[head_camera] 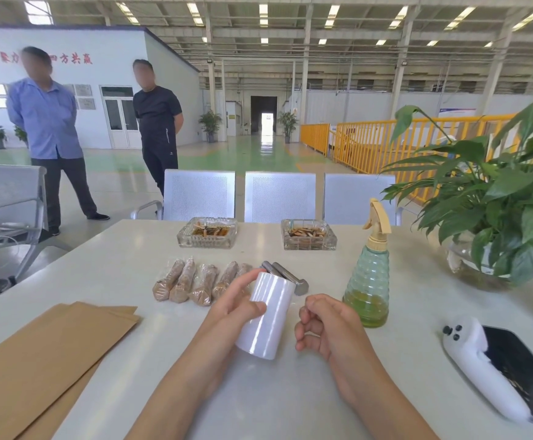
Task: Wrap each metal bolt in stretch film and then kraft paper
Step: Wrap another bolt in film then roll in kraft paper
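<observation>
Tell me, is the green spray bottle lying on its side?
No, the green spray bottle stands upright on the table, its yellow trigger on top, just right of the right hand.

White film roll (266, 315), tan kraft paper sheets (36, 360), brown wrapped bolts (195, 281) beside bare grey steel ones (287, 276), and my spray bottle (368, 281) is ribbed see-through green with a beige trigger.

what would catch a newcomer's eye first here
The white stretch film roll, held up mid-table by the left hand, draws the eye; the right hand is curled beside it. Just behind lies a row of wrapped bolts with bare metal bolts at its right end, and kraft paper sheets lie at near left.
</observation>
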